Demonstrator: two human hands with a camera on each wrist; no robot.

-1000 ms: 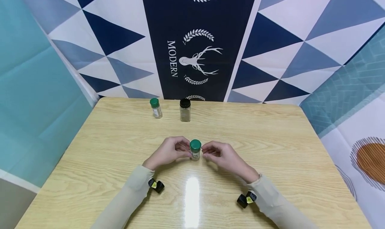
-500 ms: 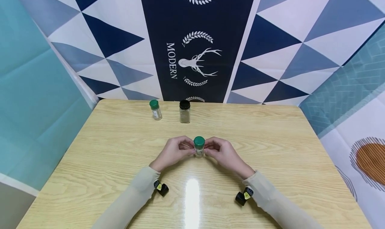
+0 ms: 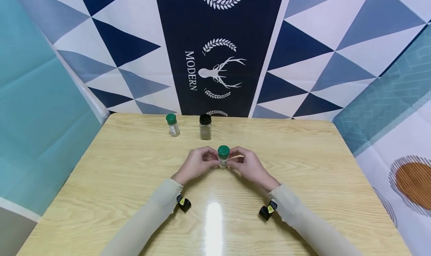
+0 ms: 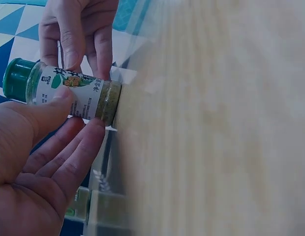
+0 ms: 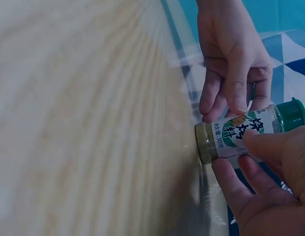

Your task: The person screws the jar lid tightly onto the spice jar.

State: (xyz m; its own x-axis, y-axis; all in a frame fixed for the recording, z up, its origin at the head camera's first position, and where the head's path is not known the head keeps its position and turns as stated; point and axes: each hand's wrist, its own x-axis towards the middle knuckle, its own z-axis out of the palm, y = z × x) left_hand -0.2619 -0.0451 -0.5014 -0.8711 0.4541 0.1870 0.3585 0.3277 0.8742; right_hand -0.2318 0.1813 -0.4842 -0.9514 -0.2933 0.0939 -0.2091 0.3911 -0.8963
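A small clear spice jar with a green lid stands upright at the middle of the wooden table, held between both hands. Its white printed label and the brownish seasoning near its base show in the wrist views. From the left side, my left hand pinches it, the thumb lying across the label in the left wrist view. My right hand grips the opposite side, its thumb also on the label in the right wrist view.
Behind the hands, a second green-lidded jar and a square black-lidded jar stand near the table's back edge. A patterned cloth hangs behind the table. Bright glare lies on the tabletop in front.
The right fingers, apart from the jar a second ago, now touch it. Both hands and the jar have shifted toward the back jars and slightly right. The back jars stay in place.
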